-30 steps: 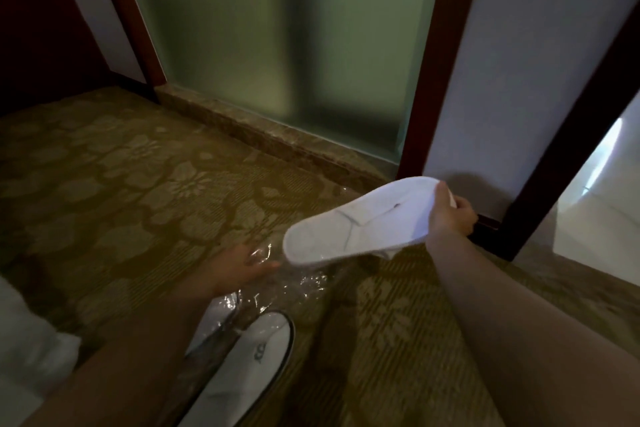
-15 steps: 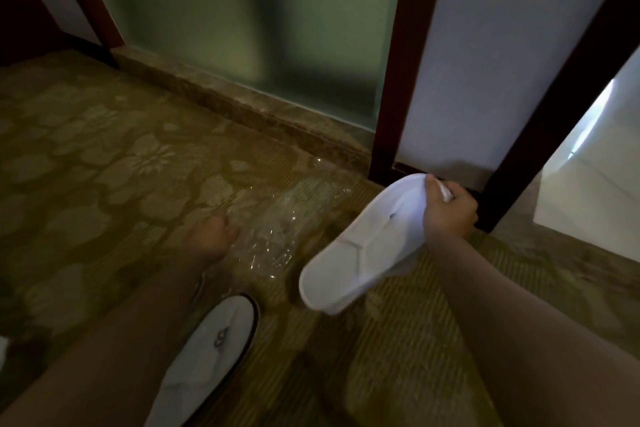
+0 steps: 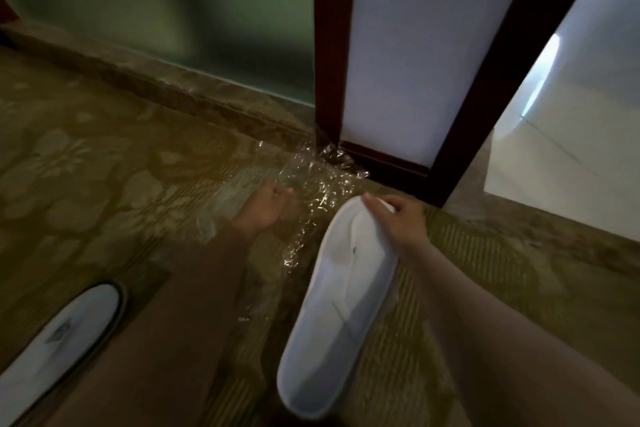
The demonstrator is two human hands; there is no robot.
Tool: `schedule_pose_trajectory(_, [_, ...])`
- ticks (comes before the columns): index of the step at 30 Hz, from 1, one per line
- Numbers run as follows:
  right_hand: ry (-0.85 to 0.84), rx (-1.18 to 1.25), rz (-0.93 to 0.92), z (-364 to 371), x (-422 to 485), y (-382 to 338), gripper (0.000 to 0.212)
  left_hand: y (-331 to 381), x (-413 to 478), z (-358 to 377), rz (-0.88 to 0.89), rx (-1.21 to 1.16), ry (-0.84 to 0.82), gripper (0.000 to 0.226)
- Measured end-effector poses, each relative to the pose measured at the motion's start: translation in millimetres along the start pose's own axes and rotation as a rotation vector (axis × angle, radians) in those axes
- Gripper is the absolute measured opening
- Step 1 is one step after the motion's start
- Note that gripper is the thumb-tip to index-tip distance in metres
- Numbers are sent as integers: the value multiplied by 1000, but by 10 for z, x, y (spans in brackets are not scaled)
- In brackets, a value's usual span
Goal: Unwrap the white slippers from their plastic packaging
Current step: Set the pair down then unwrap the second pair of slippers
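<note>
Patterned olive-gold carpet (image 3: 86, 184) covers the floor up to a stone sill, a frosted green glass panel and a dark red-brown wooden door frame (image 3: 330, 45). On it, the right hand (image 3: 398, 222) holds a flat white fabric slipper (image 3: 332, 308) by its upper end, fingers (image 3: 375, 202) clamped over the edge so the slipper hangs sole-up toward the camera; it looks light, soft and floppy, so a pinch at the rim or the folded strap should carry it without strain. The left hand (image 3: 268, 208) reaches to the crumpled clear plastic wrapper (image 3: 311, 180) lying by the frame, fingers curled on its near edge, though whether they truly grip it I cannot tell; the film looks thin, slick and crinkly, best gathered in a bunch. A second white slipper with a dark rim (image 3: 59, 340) rests on the carpet at lower left, out of the wrapper. Compared with half a second ago, the held slipper has swung down to point at the camera, and the left hand has moved forward onto the plastic
</note>
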State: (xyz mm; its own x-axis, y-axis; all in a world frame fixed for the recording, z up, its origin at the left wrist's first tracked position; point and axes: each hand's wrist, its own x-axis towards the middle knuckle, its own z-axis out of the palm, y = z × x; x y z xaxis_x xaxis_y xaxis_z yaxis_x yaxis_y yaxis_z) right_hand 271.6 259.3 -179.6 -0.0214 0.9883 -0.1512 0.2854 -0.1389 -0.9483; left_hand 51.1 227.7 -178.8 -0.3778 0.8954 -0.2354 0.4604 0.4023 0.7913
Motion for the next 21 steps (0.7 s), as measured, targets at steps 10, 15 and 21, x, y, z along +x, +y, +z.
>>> schedule_pose_trajectory(10, [-6, 19, 82, -55, 10, 45, 28, 210, 12, 330, -34, 180, -47, 74])
schedule_pose_trajectory(15, [9, 97, 51, 209, -54, -141, 21, 76, -289, 140, -169, -146, -419, 61])
schedule_pose_trajectory(21, [11, 179, 131, 729, -407, -470, 24, -154, -754, -362, -317, -626, -403, 37])
